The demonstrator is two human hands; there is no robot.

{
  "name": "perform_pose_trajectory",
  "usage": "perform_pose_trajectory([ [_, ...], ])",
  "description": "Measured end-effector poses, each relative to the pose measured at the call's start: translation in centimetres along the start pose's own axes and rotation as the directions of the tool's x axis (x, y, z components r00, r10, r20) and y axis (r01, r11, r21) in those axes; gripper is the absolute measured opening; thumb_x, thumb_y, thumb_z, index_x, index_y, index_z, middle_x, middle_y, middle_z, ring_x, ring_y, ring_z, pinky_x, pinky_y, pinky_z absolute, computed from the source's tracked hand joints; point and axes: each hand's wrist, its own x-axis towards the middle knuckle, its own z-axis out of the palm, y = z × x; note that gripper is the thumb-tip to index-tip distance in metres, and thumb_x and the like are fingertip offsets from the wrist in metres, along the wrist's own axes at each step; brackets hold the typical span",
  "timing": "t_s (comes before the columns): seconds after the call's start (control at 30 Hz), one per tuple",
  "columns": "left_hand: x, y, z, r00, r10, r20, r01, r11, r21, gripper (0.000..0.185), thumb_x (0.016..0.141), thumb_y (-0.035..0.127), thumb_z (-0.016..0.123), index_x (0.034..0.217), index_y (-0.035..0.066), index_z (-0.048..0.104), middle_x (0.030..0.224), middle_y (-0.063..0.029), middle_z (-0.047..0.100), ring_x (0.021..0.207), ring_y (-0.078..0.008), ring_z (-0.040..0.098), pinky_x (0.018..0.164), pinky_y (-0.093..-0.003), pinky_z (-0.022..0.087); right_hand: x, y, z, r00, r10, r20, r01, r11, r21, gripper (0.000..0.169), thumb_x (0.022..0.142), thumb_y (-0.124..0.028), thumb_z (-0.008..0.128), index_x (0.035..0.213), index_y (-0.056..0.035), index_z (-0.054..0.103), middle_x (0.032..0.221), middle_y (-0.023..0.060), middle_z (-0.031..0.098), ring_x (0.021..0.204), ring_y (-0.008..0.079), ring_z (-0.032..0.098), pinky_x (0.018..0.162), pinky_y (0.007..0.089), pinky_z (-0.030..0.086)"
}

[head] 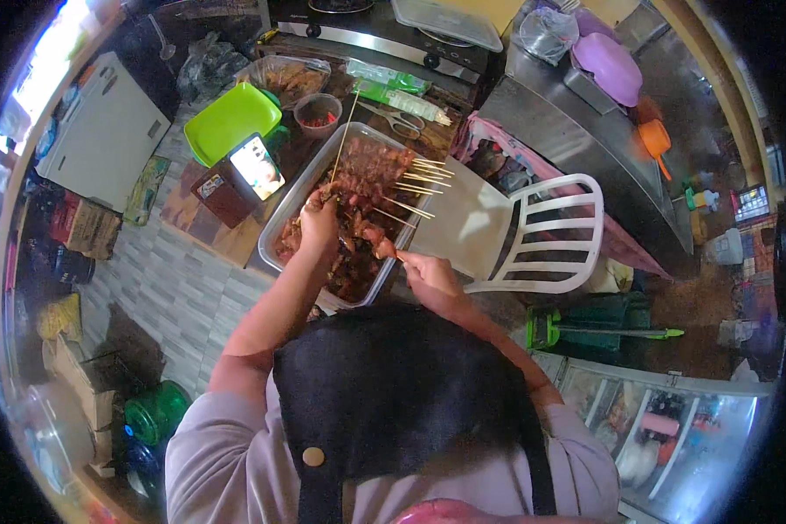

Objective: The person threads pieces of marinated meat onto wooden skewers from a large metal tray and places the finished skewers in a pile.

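My left hand (319, 219) is curled over a clear plastic tub (287, 215) of dark, sauced raw meat (354, 278). A long bamboo stick (345, 141) slants up from its fingertips, with some meat at the stick's lower end; the fingers partly hide the grip. Near the tub's right edge, my right hand (432, 278) pinches the bare end of another skewer, whose meat pieces (376, 239) lie over the tub. Several loaded meat skewers (373, 157) lie together at the tub's far side, their bare stick ends (426, 173) jutting past the right rim.
Beyond the tub are a small plastic bowl (318, 112), scissors (399, 121) and packs of sticks (403, 105). Left of it, a lit phone (257, 167) stands by a brown wallet (223, 196) and a green tray (232, 124). A white plastic chair (553, 229) adjoins the right side.
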Motion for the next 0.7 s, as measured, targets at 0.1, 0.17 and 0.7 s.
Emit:
perform_pose_trajectory([
  [0.1, 0.2, -0.7, 0.0, 1.000, -0.004, -0.029, -0.003, 0.974, -0.226, 0.019, 0.088, 0.006, 0.044, 0.104, 0.007, 0.053, 0.092, -0.0081, 0.059, 0.079, -0.0189, 0.060, 0.063, -0.0337, 0.051, 0.0, -0.5, 0.3, 0.990, -0.108, -0.089, 0.109, 0.994, 0.008, 0.026, 0.082, -0.012, 0.048, 0.106, -0.0059, 0.059, 0.080, 0.0235, 0.058, 0.071, 0.0325, 0.061, 0.063, 0.0372, 0.047],
  [0.17, 0.5, -1.0, 0.0, 0.998, -0.056, -0.013, 0.046, 0.920, -0.390, 0.018, 0.088, 0.007, 0.044, 0.104, 0.008, 0.052, 0.093, -0.0082, 0.059, 0.080, -0.0200, 0.059, 0.066, -0.0353, 0.051, 0.1, -0.5, 0.3, 0.989, -0.101, -0.108, 0.100, 0.995, -0.015, 0.026, 0.082, -0.012, 0.048, 0.105, -0.0061, 0.059, 0.079, 0.0238, 0.057, 0.070, 0.0329, 0.061, 0.062, 0.0379, 0.046],
  [0.7, 2.5, 0.4, -3.5, 0.924, -0.084, 0.373, 0.137, 0.983, -0.119, 0.038, 0.083, 0.011, 0.056, 0.119, 0.009, 0.046, 0.106, -0.0067, 0.055, 0.092, -0.0181, 0.054, 0.074, -0.0311, 0.047, -0.1, 0.6, -0.1, 0.982, -0.153, -0.114, 0.161, 0.985, 0.065, 0.028, 0.081, -0.010, 0.048, 0.106, -0.0083, 0.060, 0.064, 0.0223, 0.054, 0.049, 0.0240, 0.054, 0.050, 0.0333, 0.042],
])
